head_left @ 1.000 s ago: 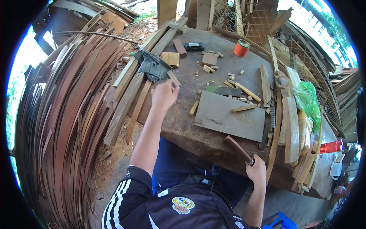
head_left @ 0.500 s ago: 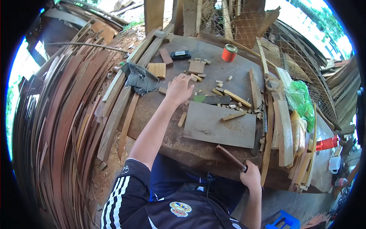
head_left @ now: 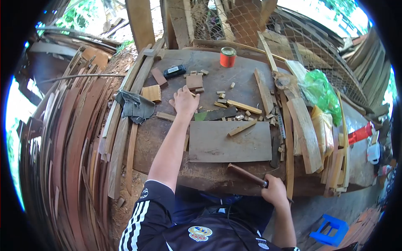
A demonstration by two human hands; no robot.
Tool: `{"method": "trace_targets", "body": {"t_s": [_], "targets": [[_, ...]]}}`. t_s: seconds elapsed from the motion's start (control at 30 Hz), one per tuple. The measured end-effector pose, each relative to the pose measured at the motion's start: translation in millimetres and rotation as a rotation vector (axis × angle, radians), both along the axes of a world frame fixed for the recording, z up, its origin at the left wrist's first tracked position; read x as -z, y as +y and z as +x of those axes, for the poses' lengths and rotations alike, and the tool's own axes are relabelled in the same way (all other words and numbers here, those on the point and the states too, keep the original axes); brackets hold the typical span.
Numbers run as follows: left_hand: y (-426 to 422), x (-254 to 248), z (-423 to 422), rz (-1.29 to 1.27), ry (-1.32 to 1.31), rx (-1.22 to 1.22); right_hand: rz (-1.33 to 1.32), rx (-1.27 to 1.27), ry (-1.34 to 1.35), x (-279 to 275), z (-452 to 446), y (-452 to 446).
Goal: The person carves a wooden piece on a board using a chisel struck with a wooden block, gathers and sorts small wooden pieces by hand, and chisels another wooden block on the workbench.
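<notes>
My left hand (head_left: 184, 102) reaches over the workbench, palm down, thumb and forefinger closed on a small pale wooden piece (head_left: 193, 94) that they mostly cover. Just beyond the fingertips lies a square brown wooden block (head_left: 194, 82), with a few small wooden offcuts (head_left: 204, 72) around it. Near the front edge, my right hand (head_left: 275, 190) is wrapped around a tool with a long brown handle (head_left: 246, 175) and a metal collar. The handle points up and to the left; the tool's other end is mostly hidden by the hand.
A flat grey board (head_left: 226, 146) carries a loose wooden stick (head_left: 242, 127). Behind it are a dark strip (head_left: 222, 113) and several small blocks. An orange-red can (head_left: 228, 58) stands at the back. Long timbers (head_left: 289, 138) line the right, near a green plastic bag (head_left: 322, 94); grey cloth (head_left: 137, 108) hangs left.
The view has shifted, so the bench sits further left. My left hand has closed over the small pale wooden pieces by the square block. My right hand keeps its hold on the tool.
</notes>
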State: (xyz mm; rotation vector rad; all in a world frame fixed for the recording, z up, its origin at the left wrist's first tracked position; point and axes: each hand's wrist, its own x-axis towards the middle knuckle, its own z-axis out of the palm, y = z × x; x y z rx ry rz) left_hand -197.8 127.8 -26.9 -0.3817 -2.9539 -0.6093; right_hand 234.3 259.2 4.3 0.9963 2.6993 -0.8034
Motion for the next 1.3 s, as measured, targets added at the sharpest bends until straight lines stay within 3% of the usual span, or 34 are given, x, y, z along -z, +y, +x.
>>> {"method": "trace_targets", "body": {"t_s": [0.17,0.27,0.47,0.57,0.67,0.87,0.97,1.07,1.17,1.3], "targets": [[-14,18,-13,0.194,0.063,0.194,-0.041,-0.005,-0.002,-2,-1,4],[-14,11,-11,0.213,-0.041,0.289,-0.044,0.008,-0.004,-2,-1,4],[12,12,5,0.128,0.214,0.341,-0.054,0.006,0.000,-4,0,4],[15,11,-1,0.072,0.180,0.476,-0.054,0.009,-0.003,-3,0,5],[15,-2,1,0.119,-0.083,0.634,-0.061,0.011,-0.005,-4,1,4],[2,-42,57,0.252,-0.231,0.679,-0.046,-0.016,0.030,-2,3,6],[-3,-36,96,0.433,-0.095,0.721,-0.050,-0.024,-0.003,-2,3,6],[-21,-30,132,0.233,0.096,0.808,-0.056,-0.022,-0.015,-6,4,5],[-33,-39,173,0.070,-0.094,0.749,-0.037,-0.031,0.004,-2,6,5],[-31,0,178,0.025,0.116,0.633,-0.049,-0.048,-0.009,-1,6,7]]}}
